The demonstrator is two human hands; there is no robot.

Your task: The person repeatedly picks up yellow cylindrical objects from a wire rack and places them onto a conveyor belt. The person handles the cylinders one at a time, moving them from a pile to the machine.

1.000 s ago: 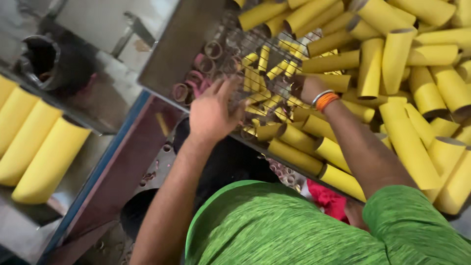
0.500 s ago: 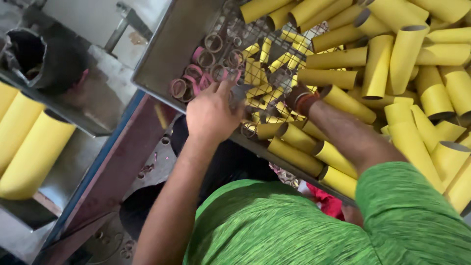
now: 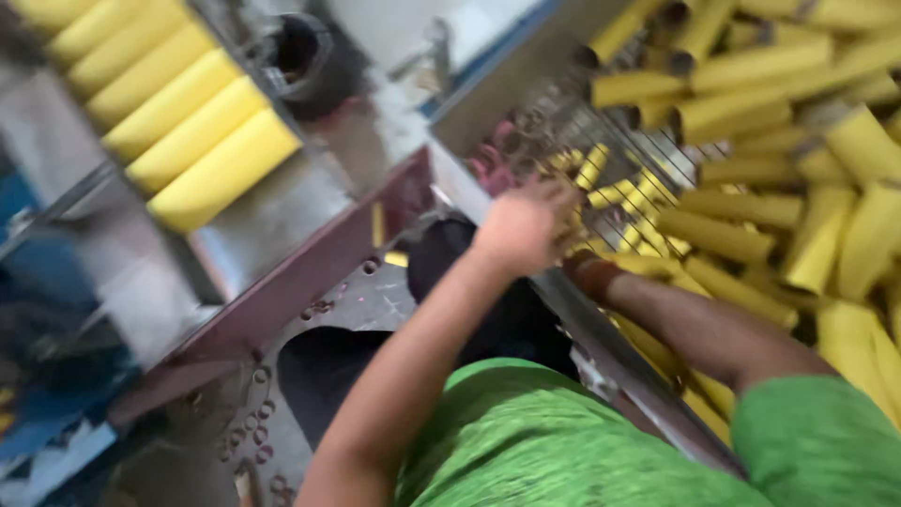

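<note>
A heap of long yellow cardboard tubes (image 3: 751, 235) fills the grey metal bin (image 3: 488, 94) in front of me, lying over a wire grid (image 3: 610, 150). Further left, a row of fat yellow rolls (image 3: 188, 131) sits on a steel shelf (image 3: 282, 225). My left hand (image 3: 521, 225) rests on the grid among short yellow tube pieces (image 3: 591, 169), its fingers curled down onto them; blur hides whether they pinch any. My right hand is hidden behind the left, only its banded wrist (image 3: 591, 274) showing, so I cannot tell its grip.
</note>
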